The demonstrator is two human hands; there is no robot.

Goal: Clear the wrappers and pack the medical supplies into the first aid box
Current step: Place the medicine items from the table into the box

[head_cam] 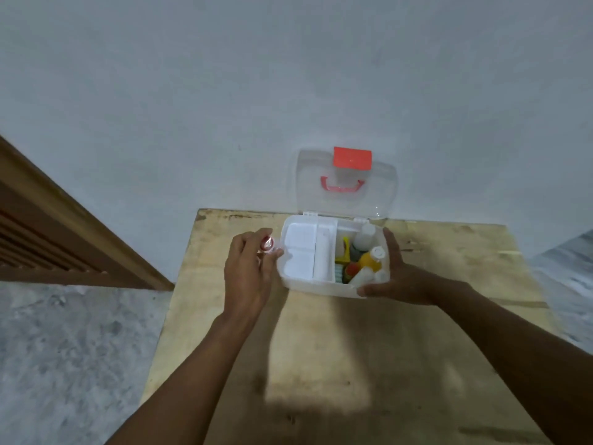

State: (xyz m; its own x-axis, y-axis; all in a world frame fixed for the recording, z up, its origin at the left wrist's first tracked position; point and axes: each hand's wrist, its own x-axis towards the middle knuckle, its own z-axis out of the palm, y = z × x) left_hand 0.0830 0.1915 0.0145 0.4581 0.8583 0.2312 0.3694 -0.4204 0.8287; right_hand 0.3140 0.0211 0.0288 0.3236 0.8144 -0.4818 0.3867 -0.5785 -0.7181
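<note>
Left hand pinches a small red-and-white item at nine o'clock of the first aid box — right hand, fingers flat, braces three o'clock; best lowered straight in.

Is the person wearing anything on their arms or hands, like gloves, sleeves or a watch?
Nothing shows. The left hand and right hand are bare, with no gloves, and both forearms are uncovered up to the frame's edge: no sleeves, watch or bracelet. Rings are too small to rule out.
</note>
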